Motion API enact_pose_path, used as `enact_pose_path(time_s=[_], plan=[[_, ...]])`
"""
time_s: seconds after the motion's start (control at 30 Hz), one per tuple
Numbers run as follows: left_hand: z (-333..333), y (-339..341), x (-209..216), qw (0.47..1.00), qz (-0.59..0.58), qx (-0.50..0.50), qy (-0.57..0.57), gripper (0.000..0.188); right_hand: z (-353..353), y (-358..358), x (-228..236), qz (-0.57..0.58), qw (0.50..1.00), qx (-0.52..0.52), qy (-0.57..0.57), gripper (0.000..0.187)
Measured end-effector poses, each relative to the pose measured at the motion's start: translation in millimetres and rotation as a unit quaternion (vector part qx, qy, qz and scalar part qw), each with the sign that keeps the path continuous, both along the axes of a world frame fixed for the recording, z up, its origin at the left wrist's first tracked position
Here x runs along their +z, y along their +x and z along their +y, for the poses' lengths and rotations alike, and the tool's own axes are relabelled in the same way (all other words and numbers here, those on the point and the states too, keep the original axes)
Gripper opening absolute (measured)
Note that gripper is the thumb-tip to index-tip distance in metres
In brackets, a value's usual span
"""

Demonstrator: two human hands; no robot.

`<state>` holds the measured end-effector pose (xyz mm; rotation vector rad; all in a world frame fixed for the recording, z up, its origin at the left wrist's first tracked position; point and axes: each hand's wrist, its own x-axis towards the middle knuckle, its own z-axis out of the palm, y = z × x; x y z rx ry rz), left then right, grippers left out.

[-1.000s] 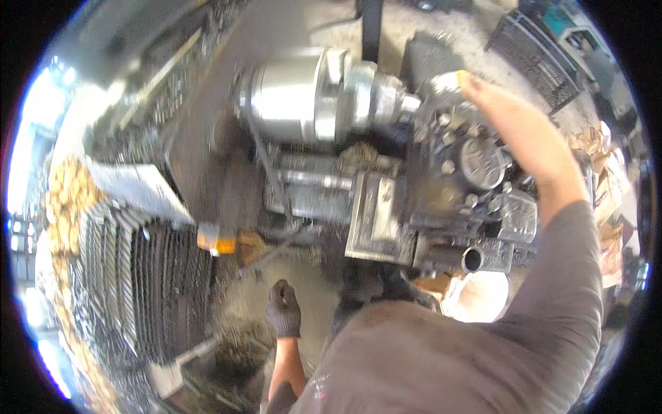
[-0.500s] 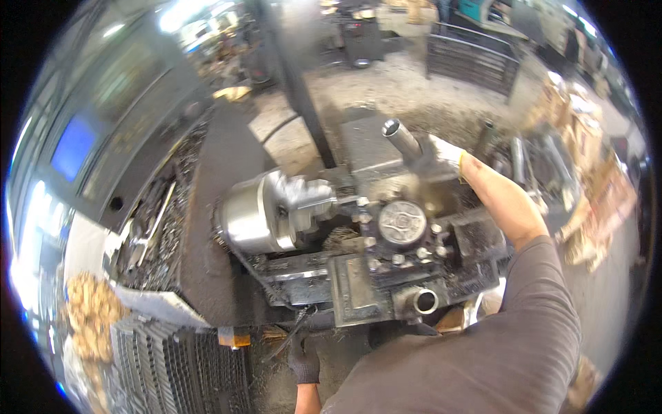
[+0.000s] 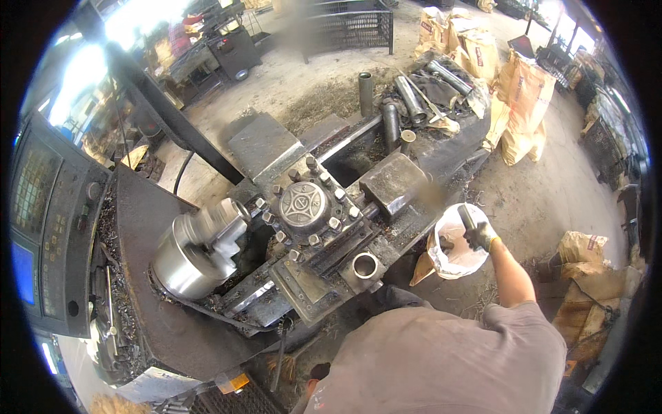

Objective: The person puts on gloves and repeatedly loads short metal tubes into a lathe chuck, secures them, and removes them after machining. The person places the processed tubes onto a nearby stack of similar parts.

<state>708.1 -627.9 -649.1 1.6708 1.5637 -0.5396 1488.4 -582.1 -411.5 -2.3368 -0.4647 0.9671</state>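
At the right, my right hand (image 3: pixel 480 237), in a glove, is closed round a short dark metal tube (image 3: pixel 467 218). The tube slants over the mouth of a white, bag-lined bucket (image 3: pixel 455 270), with a few dark things inside it. Low at the front, my left hand (image 3: pixel 319 371) shows only as a dark gloved sliver beside my body; its fingers are hidden. A thin dark rod (image 3: pixel 279 360) hangs from the lathe near it. Left of centre is the lathe chuck (image 3: pixel 181 265), its jaws smeared by motion. The bolted tool post (image 3: pixel 303 205) stands between chuck and bucket.
A metal tube (image 3: pixel 365 95) stands upright behind the lathe, and more tubes (image 3: pixel 411 100) lie on its far end. Paper sacks (image 3: pixel 527 103) stand on the floor at the far right. A control panel (image 3: pixel 52 228) and a dark slanting post (image 3: pixel 169 114) flank the left side.
The view has swung to the right. My right hand has come from behind the tool post, where it was at a metal tube, to the bucket. My left hand has become mostly hidden.
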Motion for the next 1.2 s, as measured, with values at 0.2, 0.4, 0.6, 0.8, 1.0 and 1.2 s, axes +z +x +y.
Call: enact_pose_path(time_s=[0.2,0.4,0.6,0.8,1.0,1.2], plan=[[97,24,28,0.993,-0.015,0.061,0.103,0.043,50,-43,90,-0.156,0.944,0.24,0.161,0.045],[112,64,62,0.925,-0.227,0.303,0.042,0.052,136,-230,258,-0.173,0.724,0.6,0.293,0.062],[14,51,-19,0.969,-0.066,-0.068,0.23,0.044,175,-282,261,-0.24,0.605,0.728,0.216,0.039],[-90,32,-18,0.998,0.016,-0.053,-0.032,0.034,225,-266,345,0.025,0.57,0.692,0.442,0.022],[-90,31,4,0.994,-0.009,0.05,0.096,0.026,365,-262,365,-0.407,0.559,0.697,0.189,0.025],[-41,30,-11,0.807,-0.378,0.388,0.236,0.023,445,-277,293,-0.475,0.515,0.714,-0.015,0.033]])
